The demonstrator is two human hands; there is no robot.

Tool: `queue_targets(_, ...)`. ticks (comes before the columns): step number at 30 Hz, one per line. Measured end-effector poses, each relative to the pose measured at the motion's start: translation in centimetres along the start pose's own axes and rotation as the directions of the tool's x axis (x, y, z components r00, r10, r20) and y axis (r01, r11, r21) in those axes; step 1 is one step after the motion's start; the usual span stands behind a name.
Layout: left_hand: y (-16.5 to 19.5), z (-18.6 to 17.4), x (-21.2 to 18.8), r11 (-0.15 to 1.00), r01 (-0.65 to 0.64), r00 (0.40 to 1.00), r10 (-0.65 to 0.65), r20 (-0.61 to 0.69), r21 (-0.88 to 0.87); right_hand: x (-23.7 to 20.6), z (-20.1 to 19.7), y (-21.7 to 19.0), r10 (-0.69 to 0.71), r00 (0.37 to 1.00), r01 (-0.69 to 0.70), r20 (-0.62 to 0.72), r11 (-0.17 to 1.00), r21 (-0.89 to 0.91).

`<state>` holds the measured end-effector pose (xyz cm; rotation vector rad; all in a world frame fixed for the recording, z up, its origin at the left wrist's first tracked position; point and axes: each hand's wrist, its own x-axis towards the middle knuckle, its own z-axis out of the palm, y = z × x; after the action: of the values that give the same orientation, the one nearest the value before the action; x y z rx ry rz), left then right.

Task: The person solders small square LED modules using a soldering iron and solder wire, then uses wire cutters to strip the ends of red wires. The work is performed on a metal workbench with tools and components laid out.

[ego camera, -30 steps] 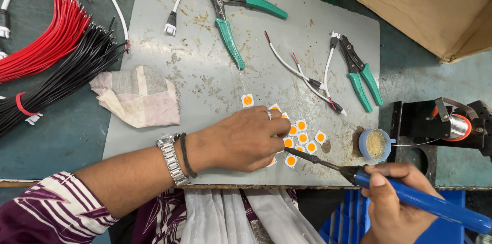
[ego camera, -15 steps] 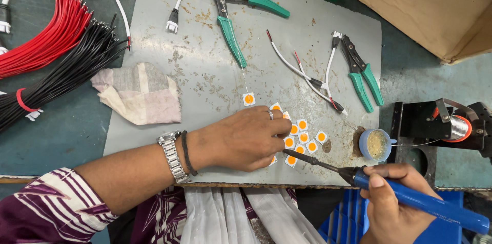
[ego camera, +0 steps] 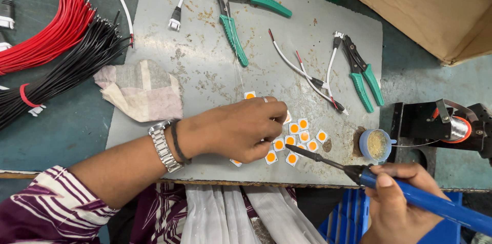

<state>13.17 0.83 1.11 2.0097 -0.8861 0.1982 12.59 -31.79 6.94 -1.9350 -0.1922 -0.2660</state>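
My left hand point(ego camera: 241, 128) rests on the grey metal plate point(ego camera: 205, 75), fingers curled over a cluster of small white squares with orange centres point(ego camera: 300, 136); whether it pinches one is hidden. One such square point(ego camera: 249, 95) lies apart, just above the hand. My right hand point(ego camera: 392, 198) grips a blue-handled soldering iron point(ego camera: 410, 198), its dark tip point(ego camera: 292, 149) reaching left to the squares near my left fingertips. A small blue pot of yellowish paste point(ego camera: 376, 145) stands just right of the squares.
Two green-handled pliers point(ego camera: 236, 34) point(ego camera: 364, 77) and thin wires point(ego camera: 302, 72) lie on the plate. A folded cloth point(ego camera: 141, 93) sits left. Red point(ego camera: 46, 34) and black point(ego camera: 66, 69) wire bundles lie far left. A solder reel on a black stand point(ego camera: 451, 126) is right, a cardboard box point(ego camera: 435, 3) top right.
Both hands stay almost where they were; my left hand's fingers have shifted slightly on the squares and the iron tip holds near them.
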Motion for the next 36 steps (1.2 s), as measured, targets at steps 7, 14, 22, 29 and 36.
queue_targets(7, 0.2, -0.1, -0.1, 1.000, 0.016, 0.999, -0.016, 0.032, 0.012, 0.0, 1.9, -2.6, 0.148, 0.988, -0.152, -0.037, 0.976, -0.154)
queue_targets(14, 0.1, -0.2, 0.0, 0.999, 0.036, 0.996, -0.039, 0.077, 0.038, 0.6, 2.5, -1.4, 0.006, 0.997, -0.003, 0.081, 0.999, -0.037)
queue_targets(22, 0.1, -0.1, -0.1, 0.998, 0.044, 0.995, -0.048, 0.085, 0.050, 0.8, 2.2, -0.6, -0.020, 0.993, 0.024, 0.116, 0.999, -0.029)
queue_targets(29, 0.2, -0.4, -0.1, 0.999, 0.034, 0.998, -0.035, 0.060, 0.020, 0.7, 2.3, -1.2, 0.003, 0.999, -0.002, 0.036, 1.000, -0.023)
queue_targets(36, 1.0, 0.0, -0.1, 0.999, 0.046, 0.987, -0.045, 0.151, -0.001, -0.5, 0.3, -1.1, -0.023, 1.000, 0.023, 0.003, 0.999, -0.039)
